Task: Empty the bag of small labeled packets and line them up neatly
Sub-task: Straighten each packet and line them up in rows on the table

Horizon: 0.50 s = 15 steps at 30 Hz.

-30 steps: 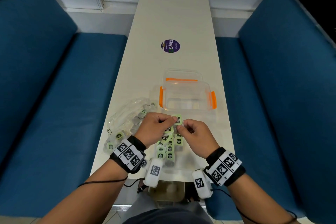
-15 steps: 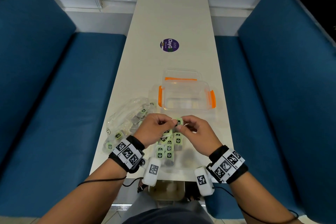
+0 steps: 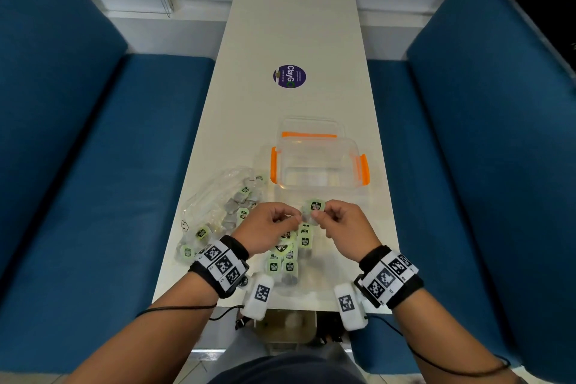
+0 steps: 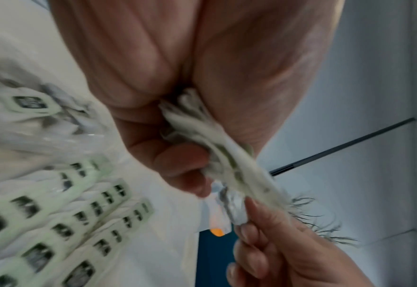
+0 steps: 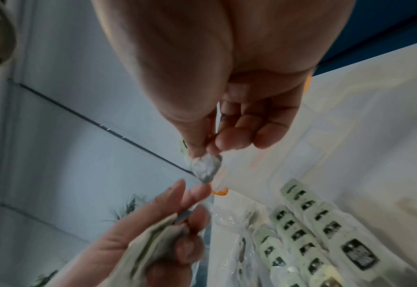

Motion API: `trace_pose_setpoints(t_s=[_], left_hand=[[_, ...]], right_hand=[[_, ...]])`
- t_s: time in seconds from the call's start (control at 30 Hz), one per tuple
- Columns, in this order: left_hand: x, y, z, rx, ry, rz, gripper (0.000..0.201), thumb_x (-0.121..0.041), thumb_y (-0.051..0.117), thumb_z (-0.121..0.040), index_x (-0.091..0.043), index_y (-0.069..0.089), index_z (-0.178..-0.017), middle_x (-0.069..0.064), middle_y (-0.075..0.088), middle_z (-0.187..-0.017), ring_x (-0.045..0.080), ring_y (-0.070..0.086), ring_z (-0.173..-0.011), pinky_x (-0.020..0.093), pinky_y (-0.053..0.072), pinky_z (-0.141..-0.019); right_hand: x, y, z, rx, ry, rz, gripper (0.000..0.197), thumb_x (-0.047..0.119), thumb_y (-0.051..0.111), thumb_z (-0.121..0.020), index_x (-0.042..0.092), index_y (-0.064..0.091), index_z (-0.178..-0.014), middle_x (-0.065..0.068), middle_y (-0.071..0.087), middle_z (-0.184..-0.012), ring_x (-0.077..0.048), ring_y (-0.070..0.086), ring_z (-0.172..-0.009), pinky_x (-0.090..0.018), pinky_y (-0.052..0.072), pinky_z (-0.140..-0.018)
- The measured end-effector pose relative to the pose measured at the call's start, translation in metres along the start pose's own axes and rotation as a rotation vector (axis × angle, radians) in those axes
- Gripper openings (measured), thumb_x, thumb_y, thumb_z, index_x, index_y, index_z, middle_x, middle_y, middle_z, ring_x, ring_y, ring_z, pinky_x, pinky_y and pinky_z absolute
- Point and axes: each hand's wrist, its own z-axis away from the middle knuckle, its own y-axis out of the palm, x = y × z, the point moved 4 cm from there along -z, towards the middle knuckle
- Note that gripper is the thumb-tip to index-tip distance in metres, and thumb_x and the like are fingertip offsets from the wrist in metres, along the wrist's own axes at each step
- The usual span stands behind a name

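Lifted slightly since a second ago, one packet (image 3: 315,206) is pinched by the right hand (image 3: 344,224); a bunch (several, blurred) is clenched in the left hand (image 3: 268,227), above rows (image 3: 288,259) near the tabletop's (image 3: 296,25) front edge.

Pale green packets (image 3: 290,259) with black labels; orange-latched clear box (image 3: 318,162); blue benches (image 3: 93,150).

— Where's everything?
— My left hand (image 3: 268,227) and right hand (image 3: 343,224) meet above the table (image 3: 296,25), over the lined packets (image 3: 286,259). The bag (image 3: 218,206) lies left; the container (image 3: 321,165) sits behind my hands.
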Motion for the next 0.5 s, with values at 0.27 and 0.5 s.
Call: trace_pose_setpoints(t_s=[0.27,0.5], left_hand=[[0.037,-0.005,0.002,-0.107,-0.4,0.348,0.021,-0.017,0.058,-0.099,-0.004,0.074,-0.098,0.002,0.071,-0.097,0.013,0.062,-0.081,0.027,0.048,-0.072],[0.044,-0.003,0.01,-0.057,-0.46,0.519,0.024,-0.011,0.05,-0.094,-0.011,0.074,-0.09,0.004,0.068,-0.102,0.02,0.06,-0.079,0.028,0.045,-0.066]], right_hand=[[-0.083,0.025,-0.001,0.258,0.307,0.28,0.034,0.034,0.069,-0.096,0.013,0.064,-0.071,-0.001,0.069,-0.069,-0.014,0.058,-0.062,-0.033,0.053,-0.068],[-0.106,0.045,0.002,0.242,0.366,0.421,0.043,0.035,0.073,-0.091,0.021,0.046,-0.06,-0.001,0.059,-0.065,-0.019,0.053,-0.061,-0.032,0.047,-0.062]])
